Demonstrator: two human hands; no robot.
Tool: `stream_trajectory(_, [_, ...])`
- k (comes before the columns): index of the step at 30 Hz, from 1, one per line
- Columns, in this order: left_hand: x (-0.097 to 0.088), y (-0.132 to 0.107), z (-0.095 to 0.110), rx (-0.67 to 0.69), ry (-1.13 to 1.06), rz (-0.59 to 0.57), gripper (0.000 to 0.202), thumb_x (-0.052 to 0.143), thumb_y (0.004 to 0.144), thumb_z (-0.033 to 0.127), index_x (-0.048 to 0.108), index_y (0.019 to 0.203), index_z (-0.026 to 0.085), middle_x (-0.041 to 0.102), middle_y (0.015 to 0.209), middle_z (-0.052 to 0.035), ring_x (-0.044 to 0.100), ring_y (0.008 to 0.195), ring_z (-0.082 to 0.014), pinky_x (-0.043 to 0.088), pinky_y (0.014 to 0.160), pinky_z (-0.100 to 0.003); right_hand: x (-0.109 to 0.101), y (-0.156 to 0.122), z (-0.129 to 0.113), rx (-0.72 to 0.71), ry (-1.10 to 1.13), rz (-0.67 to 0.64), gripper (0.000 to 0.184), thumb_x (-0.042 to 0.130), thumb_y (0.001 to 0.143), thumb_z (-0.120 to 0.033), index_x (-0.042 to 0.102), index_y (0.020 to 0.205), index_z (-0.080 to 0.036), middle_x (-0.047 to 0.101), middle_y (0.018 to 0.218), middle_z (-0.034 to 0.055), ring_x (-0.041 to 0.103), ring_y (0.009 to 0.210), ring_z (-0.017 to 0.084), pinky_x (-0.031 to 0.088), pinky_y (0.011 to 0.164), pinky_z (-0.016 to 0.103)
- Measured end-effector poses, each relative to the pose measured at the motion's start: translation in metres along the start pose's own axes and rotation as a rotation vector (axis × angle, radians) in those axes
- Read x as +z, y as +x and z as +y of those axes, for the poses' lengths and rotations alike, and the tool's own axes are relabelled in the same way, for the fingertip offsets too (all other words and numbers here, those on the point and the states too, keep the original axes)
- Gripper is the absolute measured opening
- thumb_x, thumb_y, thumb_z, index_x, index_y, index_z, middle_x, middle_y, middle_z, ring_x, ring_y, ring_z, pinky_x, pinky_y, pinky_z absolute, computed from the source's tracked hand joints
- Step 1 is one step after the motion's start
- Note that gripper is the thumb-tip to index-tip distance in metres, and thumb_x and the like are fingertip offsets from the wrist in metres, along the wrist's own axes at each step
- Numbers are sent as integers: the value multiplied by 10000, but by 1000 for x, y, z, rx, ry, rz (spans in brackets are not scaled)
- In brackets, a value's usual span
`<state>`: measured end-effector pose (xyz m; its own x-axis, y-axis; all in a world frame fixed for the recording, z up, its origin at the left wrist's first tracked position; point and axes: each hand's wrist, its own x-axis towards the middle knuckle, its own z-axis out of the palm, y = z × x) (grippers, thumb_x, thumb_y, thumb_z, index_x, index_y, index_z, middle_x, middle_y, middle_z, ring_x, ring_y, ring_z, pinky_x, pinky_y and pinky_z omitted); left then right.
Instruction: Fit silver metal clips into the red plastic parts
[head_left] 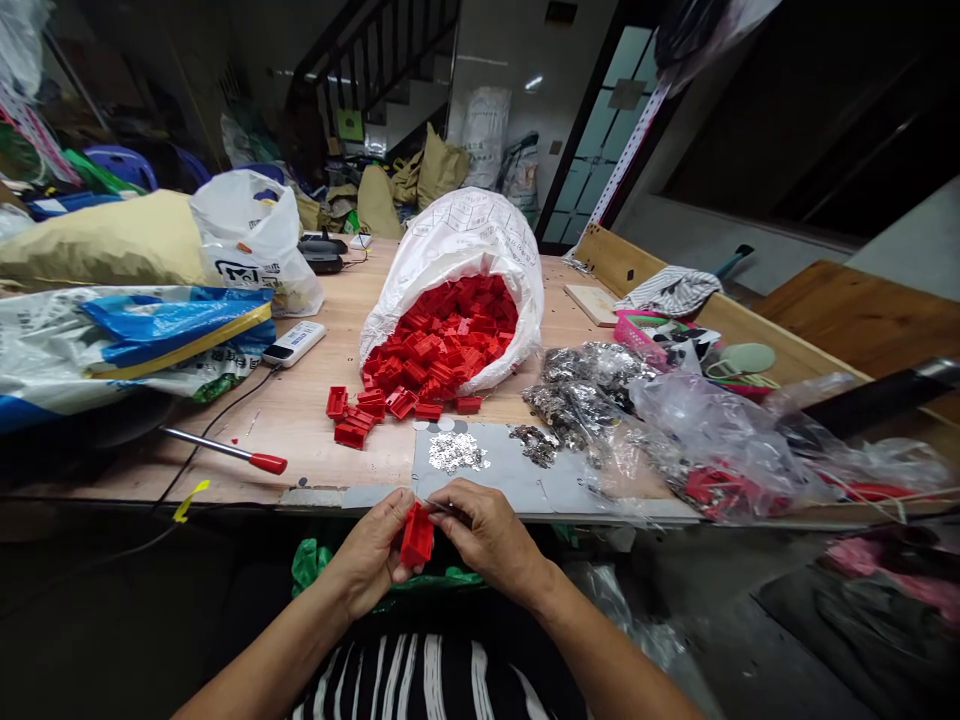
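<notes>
Just below the front edge of the table, my left hand (375, 545) is closed around a small red plastic housing (416, 540), its open hollow side facing up. My right hand (487, 530) pinches a thin dark metal tool (454, 513), perhaps tweezers, with its tip at the upper end of the housing. Whether the tip carries a small piece is too small to tell. Beyond my hands lie a pile of small shiny metal pieces (456, 452) and a smaller pile of darker metal pieces (535, 445), both on a grey sheet (510, 490).
A white sack (480, 220) lies open toward me, spilling red housings (450, 345) onto the table. Clear bags of metal pieces (585, 385) crowd the right. On the left are a red-tipped metal lever (255, 458), a white device with a cable (295, 343) and plastic bags (150, 335).
</notes>
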<state>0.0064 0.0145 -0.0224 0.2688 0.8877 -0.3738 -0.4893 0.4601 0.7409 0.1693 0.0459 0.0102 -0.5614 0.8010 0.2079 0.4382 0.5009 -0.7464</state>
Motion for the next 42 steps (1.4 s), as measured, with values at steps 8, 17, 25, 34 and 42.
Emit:
stream_trajectory(8, [-4,-1,-3,-24,-42,-10,345,606,813,475,549,854,136,551,571,31,466,364,-36,253,320,-119,0,2,-1,43,-48,-29,110,591,826,-105,641,868,-194,668,821,17,607,761,150,451,699,245])
stream_trajectory(17, [-7,1,-6,-32,-93,0,350,643,788,469,538,828,137,544,567,42,395,336,-10,237,309,-112,-1,3,0,15,56,-81,146,564,862,-147,694,900,-201,665,868,29,605,813,148,444,756,249])
stream_trajectory(25, [-4,-1,-2,-47,-86,-36,327,613,813,462,497,812,157,526,555,39,409,350,-24,200,307,-116,-7,7,8,232,266,-88,42,595,828,-215,626,845,-192,607,762,-27,510,674,112,378,612,217])
stream_trajectory(34, [-13,4,-17,-122,-23,-117,328,607,815,466,489,806,160,502,507,63,297,273,-5,164,279,-137,10,1,22,253,421,-237,153,627,741,-140,503,811,-196,522,750,-56,438,693,100,359,622,206])
stream_trajectory(42, [-15,1,-1,76,148,44,437,553,815,539,553,1092,201,651,939,-65,629,629,-134,462,500,-218,14,-2,35,314,467,9,184,600,802,-254,527,961,-199,569,838,-12,543,787,132,425,700,245])
